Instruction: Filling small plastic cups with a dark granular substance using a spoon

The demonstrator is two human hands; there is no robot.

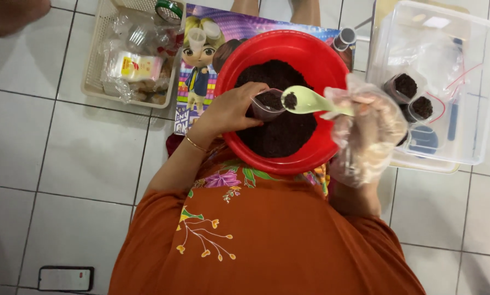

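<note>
Fingers grip cup, w/ spoon.

The clear bin runs past the right edge; its bagged contents are blurred.

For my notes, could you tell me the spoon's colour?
Pale green; the spoon shows clearly in the head view.

bowl centre, basket left, tub with 2 filled cups right
</note>
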